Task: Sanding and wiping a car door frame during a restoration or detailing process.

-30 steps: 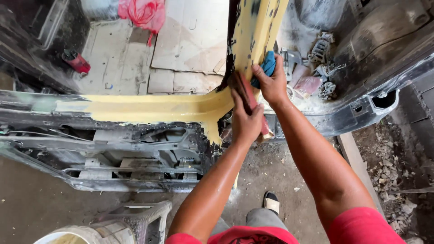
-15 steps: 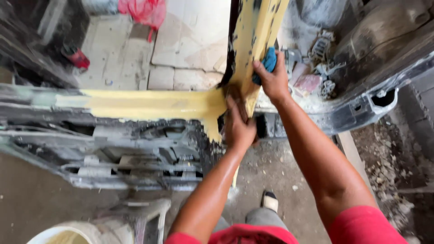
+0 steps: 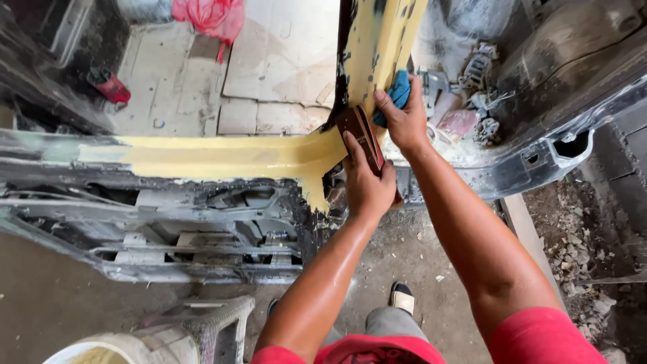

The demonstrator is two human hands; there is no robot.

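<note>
The left hand [image 3: 367,182] presses a flat brown sanding block [image 3: 360,135] against the yellow-puttied car pillar [image 3: 377,54], fingers wrapped over it. The right hand [image 3: 403,120] clutches a crumpled blue cloth [image 3: 397,93] beside it.

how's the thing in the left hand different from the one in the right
The left hand presses a flat, stiff-looking brown sanding block against the yellow-filled car frame. The right hand bunches a soft blue cloth, crumpled and mostly hidden under its fingers. The block lies lower, at the frame's corner; the cloth sits higher on the upright. Both touch the yellow filler.
</note>
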